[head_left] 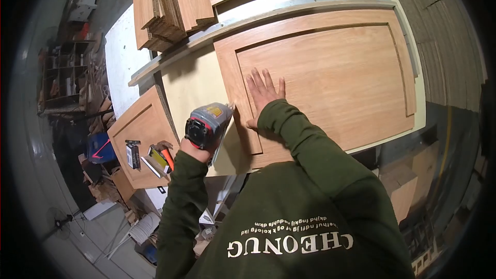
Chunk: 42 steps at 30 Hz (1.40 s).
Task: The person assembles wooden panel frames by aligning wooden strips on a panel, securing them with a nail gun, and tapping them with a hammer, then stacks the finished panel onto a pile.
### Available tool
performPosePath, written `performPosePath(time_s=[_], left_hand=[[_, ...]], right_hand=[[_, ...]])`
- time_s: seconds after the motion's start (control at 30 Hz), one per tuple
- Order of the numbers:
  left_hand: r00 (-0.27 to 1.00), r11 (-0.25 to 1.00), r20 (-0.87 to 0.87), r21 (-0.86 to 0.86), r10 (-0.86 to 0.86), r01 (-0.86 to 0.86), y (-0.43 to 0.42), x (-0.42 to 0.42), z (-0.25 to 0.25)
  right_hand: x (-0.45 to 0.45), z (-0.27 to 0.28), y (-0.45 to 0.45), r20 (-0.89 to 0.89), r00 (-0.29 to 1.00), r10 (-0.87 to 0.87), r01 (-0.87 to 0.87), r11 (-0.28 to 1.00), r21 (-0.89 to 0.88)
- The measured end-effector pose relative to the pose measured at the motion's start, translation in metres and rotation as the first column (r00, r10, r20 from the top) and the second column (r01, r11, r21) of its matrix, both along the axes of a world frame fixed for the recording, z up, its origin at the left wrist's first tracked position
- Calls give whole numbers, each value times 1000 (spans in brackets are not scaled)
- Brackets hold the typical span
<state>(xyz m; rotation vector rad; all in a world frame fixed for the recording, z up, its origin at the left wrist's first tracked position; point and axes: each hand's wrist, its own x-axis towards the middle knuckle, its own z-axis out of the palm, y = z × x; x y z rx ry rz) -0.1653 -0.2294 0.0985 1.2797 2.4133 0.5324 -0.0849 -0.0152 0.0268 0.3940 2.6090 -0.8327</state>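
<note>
My left hand (194,152) is wrapped round the handle of a grey, black and red nail gun (211,119). The gun's nose is at the left frame strip of a large wooden panel (330,72); whether it touches the wood I cannot tell. Flat on that same panel lies my right hand (265,93), fingers spread, across the inner edge of the left strip. The panel has a raised border around a recessed middle and rests on a pale board (194,90).
A metal-edged rail (305,4) runs behind the panel. Stacked wooden strips (160,10) stand at the back left. On a smaller framed panel (129,129) at the left lie small boxes (133,156) and an orange-handled tool (168,159). Cardboard boxes (400,183) are at the lower right.
</note>
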Motion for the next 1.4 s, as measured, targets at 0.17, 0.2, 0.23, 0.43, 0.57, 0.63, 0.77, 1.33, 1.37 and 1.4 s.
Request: performPosePath(time_s=[0.17,0.2,0.23,0.43,0.57,0.63,0.77,1.33,1.37,1.4], left_hand=[[973,989,210,-128,93,-67,-12,43,17],[961,989,254,-124,106,-76,-20,52,17],[956,982,265,-169,129,-86,-27,63,15],[945,979,268,-123,187,-159,-47,106,2],[941,977,265,-101,210,-189,-43,111,9],[936,972,268,-122,228,-202,-45,112,8],[917,955,287,-190,278,-229,-54,113,3],[961,966,180,-194,209,-174,-64,100,11],[950,954,196,-222,244,-199,-66,100,8],[945,952,203,-222,255,-210,-66,100,8]], right_hand=[[-1,0,0,10,1000,14,-14,1000,7],[-1,-2,0,12,1000,17,-17,1000,12],[-1,-1,-1,20,1000,16,-17,1000,18],[-4,2,-3,63,998,30,-33,999,41],[-4,1,-3,57,998,31,-34,998,48],[-3,1,-3,59,998,30,-33,998,54],[-4,2,-3,66,997,34,-38,998,49],[-3,2,-3,52,998,39,-42,998,49],[-2,2,-3,48,998,39,-41,998,50],[-3,3,-3,43,998,38,-40,998,51]])
